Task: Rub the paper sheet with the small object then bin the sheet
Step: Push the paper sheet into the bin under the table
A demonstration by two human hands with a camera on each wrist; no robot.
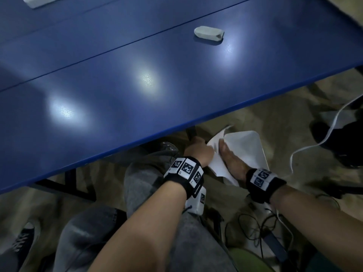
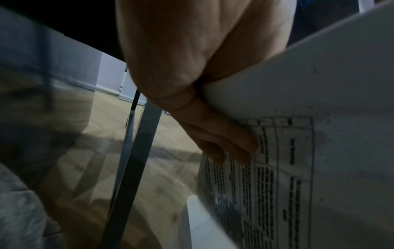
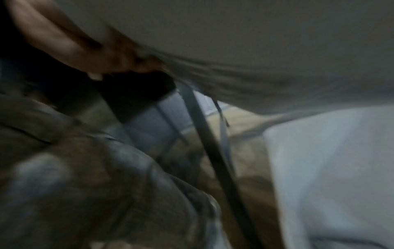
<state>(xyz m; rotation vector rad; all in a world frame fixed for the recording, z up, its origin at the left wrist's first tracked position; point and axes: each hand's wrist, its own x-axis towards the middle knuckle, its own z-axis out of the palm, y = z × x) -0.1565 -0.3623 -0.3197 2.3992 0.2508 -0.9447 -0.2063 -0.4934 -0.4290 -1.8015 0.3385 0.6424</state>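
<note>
Below the front edge of the blue table (image 1: 117, 99), both hands hold the white paper sheet (image 1: 217, 163) over a white bin (image 1: 251, 142) on the floor. My left hand (image 1: 200, 150) grips the sheet's left edge; in the left wrist view its fingers (image 2: 215, 134) curl round the paper sheet (image 2: 330, 94), which bears a printed table. My right hand (image 1: 225, 152) holds the sheet's right part, and in the blurred right wrist view its fingers (image 3: 123, 57) pinch the bunched sheet (image 3: 266, 50). The small grey-white object (image 1: 209, 34) lies alone on the table, far from both hands.
Another pale object (image 1: 39, 1) lies at the table's far left edge. A dark table leg (image 2: 130, 168) stands just left of the bin rim (image 2: 196, 217). A white cable (image 1: 314, 144) and dark wires (image 1: 253, 230) lie on the floor to the right. My grey-trousered legs (image 1: 149, 179) are below.
</note>
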